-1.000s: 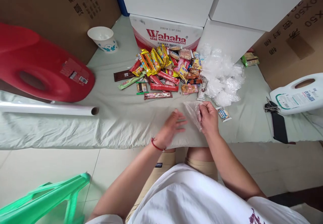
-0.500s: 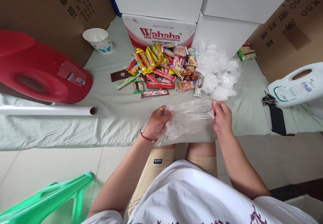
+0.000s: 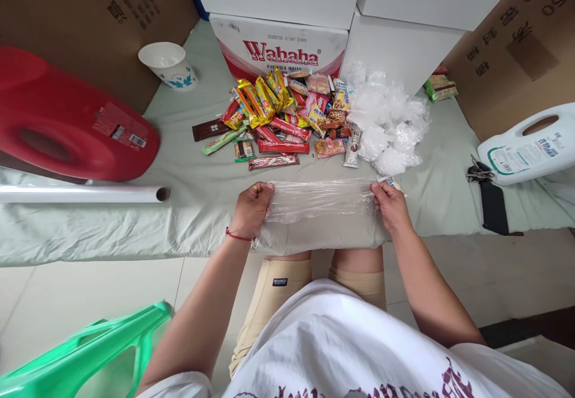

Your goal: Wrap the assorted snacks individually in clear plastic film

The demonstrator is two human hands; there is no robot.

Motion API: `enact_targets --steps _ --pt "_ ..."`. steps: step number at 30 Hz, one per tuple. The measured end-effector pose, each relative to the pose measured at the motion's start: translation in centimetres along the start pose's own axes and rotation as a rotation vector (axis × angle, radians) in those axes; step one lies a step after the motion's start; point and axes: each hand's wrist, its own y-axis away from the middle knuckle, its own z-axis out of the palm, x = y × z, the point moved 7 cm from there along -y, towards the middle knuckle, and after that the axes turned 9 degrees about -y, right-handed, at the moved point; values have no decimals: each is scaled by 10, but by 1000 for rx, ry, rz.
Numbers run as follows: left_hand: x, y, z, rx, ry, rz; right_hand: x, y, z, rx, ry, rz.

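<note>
A piece of thin, clear plastic film [image 3: 321, 200] is stretched sideways between my two hands, low over the cloth at the front edge. My left hand [image 3: 254, 209] is closed on its left end, thumb against the fingers. The right end is pinched in my right hand [image 3: 390, 206]. Just behind my right hand lies a small printed packet [image 3: 390, 182], partly covered by it. Beyond the film is a heap of wrapped snacks [image 3: 283, 146], with yellow, red and brown wrappers. To the right of the snacks sits a pile of crumpled clear plastic [image 3: 389, 122].
Left stand a red jug [image 3: 81, 117], a paper cup [image 3: 168, 66] and a white roll [image 3: 85, 194]. A Wahaha carton [image 3: 281, 45] stands behind the snacks. Right are a white detergent bottle [image 3: 530, 143] and keys with a black holder [image 3: 493, 203]. A green stool [image 3: 85, 350] is on the floor.
My left hand has moved left, pulling the film wider and tauter between my hands. My right hand has barely moved; the small packet behind it now shows.
</note>
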Motion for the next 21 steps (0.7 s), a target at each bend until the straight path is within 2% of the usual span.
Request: enact_targets --steps 4,6,10,12,16,19,21 --pt "5 -10 -12 77 -61 65 3 -6 3 -10 43 2" --pt "6 -14 -15 98 -65 50 -5 -7 2 8 126 -70" --pt "8 -19 -12 123 -59 1 -51 19 5 114 453 -528" --pt "10 -19 -8 123 -61 -2 -65 41 28 -8 553 -696" --pt "11 -18 4 100 -48 6 -56 82 106 -500 685 -871" --pt "11 -18 11 79 -9 -8 -30 87 152 -674 843 -891" --pt "12 -16 10 60 65 -44 -15 78 168 -717 904 -831"
